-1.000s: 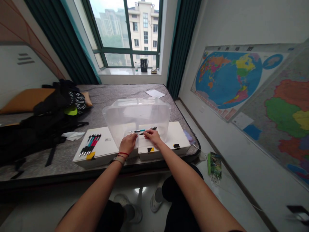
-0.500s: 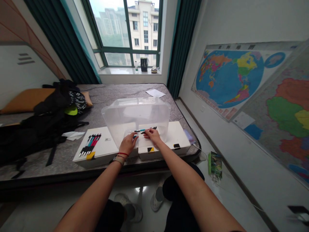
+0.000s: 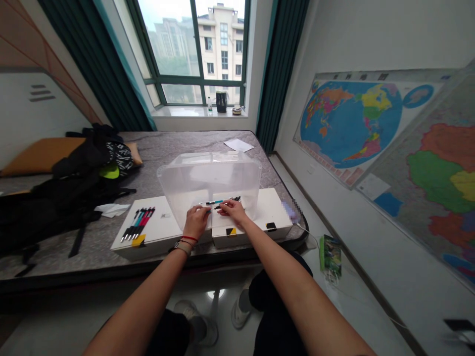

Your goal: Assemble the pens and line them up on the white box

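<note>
My left hand point(image 3: 196, 221) is closed, its fingertips pinching a small teal-and-dark pen part point(image 3: 208, 211). Close by on the right, my right hand point(image 3: 233, 212) pinches a black pen part point(image 3: 217, 207), its tip pointing left toward the left hand. Just beyond the fingers lies a teal pen point(image 3: 212, 202), placed crosswise. Some black pen pieces point(image 3: 236, 198) show behind the right fingers, partly hidden. Around the hands is a translucent plastic bin point(image 3: 208, 170), resting on white boxes. On the left white box point(image 3: 159, 222), several black, teal and pink pens point(image 3: 138, 223) lie side by side.
The right white box point(image 3: 272, 207) carries black and yellow tape. Black bags point(image 3: 81, 153) and a tissue point(image 3: 112, 210) lie on the mattress point(image 3: 166, 141) to the left. A white paper point(image 3: 238, 145) lies behind the bin. A cable and a green package point(image 3: 330, 254) are at right.
Both hands have shifted slightly, and the black part in my right hand now points toward the left hand's fingertips. The bin and the row of pens stay in place.
</note>
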`<state>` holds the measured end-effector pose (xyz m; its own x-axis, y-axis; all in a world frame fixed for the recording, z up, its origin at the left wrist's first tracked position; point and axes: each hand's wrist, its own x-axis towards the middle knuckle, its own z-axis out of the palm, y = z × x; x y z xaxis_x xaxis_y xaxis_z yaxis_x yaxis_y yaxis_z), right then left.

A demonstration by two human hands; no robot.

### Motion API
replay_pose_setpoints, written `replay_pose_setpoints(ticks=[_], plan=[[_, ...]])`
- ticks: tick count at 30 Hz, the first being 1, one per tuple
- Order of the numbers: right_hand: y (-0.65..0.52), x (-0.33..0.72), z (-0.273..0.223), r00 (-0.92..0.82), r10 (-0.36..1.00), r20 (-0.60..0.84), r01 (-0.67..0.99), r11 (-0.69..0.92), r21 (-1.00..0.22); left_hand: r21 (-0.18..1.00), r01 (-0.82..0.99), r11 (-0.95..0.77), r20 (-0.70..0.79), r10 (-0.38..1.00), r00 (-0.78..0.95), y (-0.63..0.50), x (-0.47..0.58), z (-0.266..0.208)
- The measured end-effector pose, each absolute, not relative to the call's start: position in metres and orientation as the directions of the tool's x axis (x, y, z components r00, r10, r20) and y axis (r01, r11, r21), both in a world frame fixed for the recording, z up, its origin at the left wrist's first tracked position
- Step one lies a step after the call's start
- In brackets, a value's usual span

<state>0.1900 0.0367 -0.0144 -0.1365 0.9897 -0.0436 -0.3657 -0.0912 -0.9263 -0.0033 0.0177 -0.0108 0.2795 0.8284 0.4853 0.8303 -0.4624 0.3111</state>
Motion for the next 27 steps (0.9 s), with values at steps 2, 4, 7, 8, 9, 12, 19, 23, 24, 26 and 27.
replay_pose_setpoints(ticks=[2,4,7,8,9,12,19,23,24,26,27], plan=[[0.035,0.189,-0.013,-0.149,0.988,-0.042,-0.335,-0.090,-0.938,0.270,0.833,-0.484,0.521,0.801,0.297,0.016,-0.002,-0.009],[0.034,0.188,-0.013,-0.151,0.988,-0.042,-0.310,-0.088,-0.947,0.223,0.839,-0.497,0.562,0.768,0.306,0.015,0.000,-0.007],[0.034,0.187,-0.014,-0.137,0.990,-0.032,-0.294,-0.071,-0.953,0.161,0.854,-0.495,0.590,0.742,0.319,0.015,0.007,-0.002],[0.034,0.186,-0.015,-0.132,0.991,-0.021,-0.278,-0.057,-0.959,0.148,0.856,-0.495,0.588,0.740,0.326,0.016,0.010,0.000],[0.035,0.186,-0.016,-0.124,0.992,-0.009,-0.258,-0.041,-0.965,0.140,0.858,-0.495,0.584,0.741,0.332,0.016,0.014,0.001],[0.036,0.186,-0.020,-0.096,0.995,0.019,-0.183,0.001,-0.983,0.128,0.856,-0.501,0.577,0.740,0.347,0.019,0.027,0.003],[0.034,0.182,-0.019,0.006,0.995,0.098,0.019,0.097,-0.995,0.106,0.840,-0.531,0.586,0.716,0.379,0.017,0.037,0.000],[0.034,0.182,-0.017,0.009,0.995,0.099,0.069,0.098,-0.993,0.079,0.833,-0.547,0.559,0.716,0.418,0.014,0.035,0.004],[0.034,0.182,-0.017,-0.001,0.995,0.104,0.077,0.104,-0.992,0.069,0.830,-0.554,0.543,0.718,0.435,0.015,0.035,0.006],[0.035,0.184,-0.017,-0.025,0.993,0.115,0.078,0.116,-0.990,0.047,0.818,-0.573,0.502,0.722,0.477,0.016,0.035,0.009],[0.035,0.185,-0.017,-0.038,0.992,0.117,0.074,0.119,-0.990,0.039,0.812,-0.583,0.479,0.724,0.497,0.016,0.034,0.010]])
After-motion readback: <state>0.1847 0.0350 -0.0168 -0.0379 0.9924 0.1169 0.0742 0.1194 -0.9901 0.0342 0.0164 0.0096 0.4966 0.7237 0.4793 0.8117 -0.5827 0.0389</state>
